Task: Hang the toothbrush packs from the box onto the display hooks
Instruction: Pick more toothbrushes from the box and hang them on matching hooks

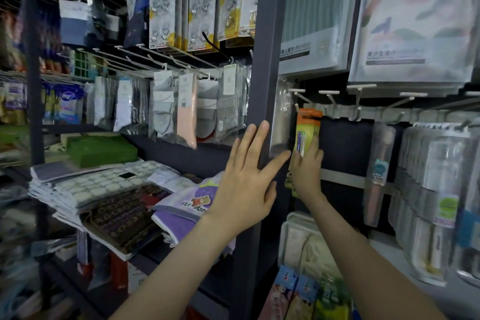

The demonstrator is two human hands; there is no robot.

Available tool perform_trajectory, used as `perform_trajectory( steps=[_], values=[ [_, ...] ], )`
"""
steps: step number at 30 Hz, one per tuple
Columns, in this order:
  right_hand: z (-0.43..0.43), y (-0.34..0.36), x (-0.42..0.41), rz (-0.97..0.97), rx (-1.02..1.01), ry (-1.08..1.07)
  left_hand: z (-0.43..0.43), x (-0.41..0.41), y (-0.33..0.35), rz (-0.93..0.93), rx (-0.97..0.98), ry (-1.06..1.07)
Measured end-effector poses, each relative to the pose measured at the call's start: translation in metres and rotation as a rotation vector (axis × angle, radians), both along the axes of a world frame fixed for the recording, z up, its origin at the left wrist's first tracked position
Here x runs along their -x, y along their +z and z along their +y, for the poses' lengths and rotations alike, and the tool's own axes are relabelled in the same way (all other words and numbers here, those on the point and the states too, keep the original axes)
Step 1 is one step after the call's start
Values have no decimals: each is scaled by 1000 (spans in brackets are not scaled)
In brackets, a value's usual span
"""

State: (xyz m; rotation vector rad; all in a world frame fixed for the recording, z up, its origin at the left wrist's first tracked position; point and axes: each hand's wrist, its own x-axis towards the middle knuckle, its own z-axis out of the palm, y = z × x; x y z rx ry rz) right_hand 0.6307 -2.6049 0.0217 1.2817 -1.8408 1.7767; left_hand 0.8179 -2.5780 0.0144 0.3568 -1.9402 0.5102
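Left hand [244,179], right hand [307,171] — bare forearms [181,262].

A clear toothbrush tube [378,174] at four o'clock is showing "CLEAN" on its teal label. A purple cloth [181,212] at seven o'clock is showing "straw…". Chinese print on a towel pack [415,34] at one o'clock is staying unreadable.

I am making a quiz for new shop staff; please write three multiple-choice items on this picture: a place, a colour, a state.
1. The left hand rests on: A. the dark upright post B. folded towels C. a hook
2. The toothbrush pack has a top that is: A. blue B. orange C. black
3. The right hand is: A. open B. curled, empty C. gripping the pack
Answers: 1 A, straight fingers lie flat on the post; 2 B, orange header above a yellow body; 3 C, fingers curl round the pack's lower part.
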Motion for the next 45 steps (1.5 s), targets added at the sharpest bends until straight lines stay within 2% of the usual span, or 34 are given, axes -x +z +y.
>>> perform_trajectory(
  steps=[5, 8, 10, 12, 15, 18, 20, 24, 28, 31, 35, 39, 42, 45],
  values=[
    [-2, -6, 12, 94, -145, -206, -1, -2, 0, -1, -14, -23],
    [13, -14, 1, 107, -163, -224, 0, -3, 0, -18, -25, -34],
    [36, -24, -15, 156, -167, -153, 1, -3, 1, -10, -30, -40],
    [73, -35, -36, 155, -164, -32, 3, -3, 1, 24, -15, -2],
    [147, -67, -58, 175, -179, 7, 20, 0, -17, 161, -51, 27],
    [235, -113, -63, 176, -253, -9, 81, 15, -68, 262, -189, -170],
    [298, -151, -58, 157, -317, -77, 141, 28, -112, 124, -300, -354],
    [424, -229, -44, 28, -450, -252, 259, 40, -204, -324, -569, -647],
    [558, -306, -36, -196, -668, -466, 348, 37, -260, -928, -803, -739],
    [649, -353, -27, -387, -846, -593, 401, 54, -292, -1149, -901, -771],
    [743, -390, -2, -540, -962, -710, 469, 96, -334, -1303, -929, -731],
    [796, -431, 41, -698, -1025, -680, 547, 146, -370, -1378, -985, -632],
    [797, -455, 71, -692, -1110, -525, 590, 176, -400, -1379, -1065, -488],
    [780, -477, 87, -574, -1159, -391, 607, 188, -421, -1290, -1065, -356]
  ],
)
